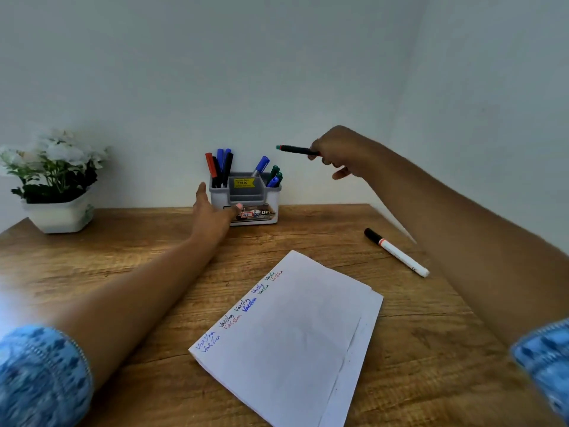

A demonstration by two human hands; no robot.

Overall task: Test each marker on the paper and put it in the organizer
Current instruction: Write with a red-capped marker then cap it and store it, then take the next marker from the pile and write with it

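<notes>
Markers (pixel 220 167) in red, blue, black and green stand in the small grey and white plastic organizer (pixel 246 195) at the back of the brown wooden bench (pixel 123 257). The left hand (pixel 212 214) rests against the organizer's left corner, with straight fingers up the side and the thumb on the front. It looks like it holds the box steady.

The right hand (pixel 338 152) is up in the air, above and to the right of the organizer. Its fingers are curled tight round a thin dark marker (pixel 297 150) with a reddish end, which lies flat and points at the organizer. It is not yet in a slot.

A white marker (pixel 397 252) with a black cap lies on the bench, to the right of the organizer and nearer the person. White paper (pixel 292 334) lies in front of the organizer, with little words in many colours along one edge. A white flower pot (pixel 58 215) stands well to the left of the organizer.

The dark marker is likely light, hard and smooth. It will not bend, but it could slip or roll. Holding it near the back end seems best, so the front end can drop into a slot.
</notes>
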